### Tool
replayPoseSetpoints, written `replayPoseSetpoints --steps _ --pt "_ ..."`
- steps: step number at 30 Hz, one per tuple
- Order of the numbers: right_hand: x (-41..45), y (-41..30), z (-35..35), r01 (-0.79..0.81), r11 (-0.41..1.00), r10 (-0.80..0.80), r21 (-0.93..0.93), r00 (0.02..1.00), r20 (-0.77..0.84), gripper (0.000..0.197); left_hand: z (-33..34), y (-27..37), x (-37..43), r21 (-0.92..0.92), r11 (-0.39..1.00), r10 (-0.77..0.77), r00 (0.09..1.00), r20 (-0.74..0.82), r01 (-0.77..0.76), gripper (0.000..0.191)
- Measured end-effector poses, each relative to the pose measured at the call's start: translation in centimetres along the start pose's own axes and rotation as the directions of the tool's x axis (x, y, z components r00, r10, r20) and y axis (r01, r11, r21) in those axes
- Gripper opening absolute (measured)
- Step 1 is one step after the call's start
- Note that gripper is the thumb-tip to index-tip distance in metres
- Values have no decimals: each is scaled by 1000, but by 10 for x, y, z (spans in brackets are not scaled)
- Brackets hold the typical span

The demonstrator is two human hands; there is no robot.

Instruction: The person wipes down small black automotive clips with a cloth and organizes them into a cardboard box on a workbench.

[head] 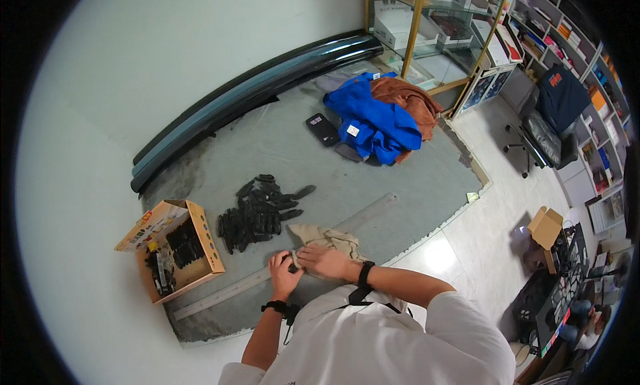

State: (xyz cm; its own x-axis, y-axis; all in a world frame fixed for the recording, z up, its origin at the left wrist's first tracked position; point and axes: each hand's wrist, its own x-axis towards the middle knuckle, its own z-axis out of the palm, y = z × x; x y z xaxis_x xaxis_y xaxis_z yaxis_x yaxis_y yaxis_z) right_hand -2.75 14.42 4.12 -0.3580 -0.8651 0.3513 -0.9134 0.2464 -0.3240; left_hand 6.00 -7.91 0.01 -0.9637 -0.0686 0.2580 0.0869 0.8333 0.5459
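Observation:
My left hand [284,275] grips a small dark piece [293,267], mostly hidden by the fingers, near the table's front. Against it, my right hand [325,261] holds part of a crumpled beige cloth [332,237]; the rest of the cloth spreads over the tabletop. A long pale ruler-like strip [220,295] runs under the hands and the cloth. Beyond my left hand lies a loose heap of black elongated pieces [260,210]. To the left, an open cardboard box [212,242] contains similar black pieces [185,245] and a yellow-capped container [153,246].
Long dark and blue-grey rolls [260,100] line the wall edge of the grey table [250,145]. Blue cloth [370,115], brown cloth [407,97] and a black phone-like object [322,129] lie at the back. Right stand a glass cabinet [415,35] and an office chair [545,135]; another person [585,325] is partly visible.

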Motion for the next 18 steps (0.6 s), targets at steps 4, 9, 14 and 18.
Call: replayPoseSetpoints --steps 4,9,14,18 --pt "4 7 8 53 996 -52 71 999 -16 43 -3 3 3 14 1000 7 1000 22 -7 30" --pt "-10 28 -5 -257 966 257 2 965 -54 40 -4 6 1 -47 999 25 1000 -13 -25 31" --pt "0 20 3 -85 996 86 15 993 -75 40 -3 3 3 -26 999 24 1000 -17 -24 29" --pt "6 11 9 -8 995 0 102 997 82 46 -2 2 3 -2 1000 11 1000 -7 -11 29"
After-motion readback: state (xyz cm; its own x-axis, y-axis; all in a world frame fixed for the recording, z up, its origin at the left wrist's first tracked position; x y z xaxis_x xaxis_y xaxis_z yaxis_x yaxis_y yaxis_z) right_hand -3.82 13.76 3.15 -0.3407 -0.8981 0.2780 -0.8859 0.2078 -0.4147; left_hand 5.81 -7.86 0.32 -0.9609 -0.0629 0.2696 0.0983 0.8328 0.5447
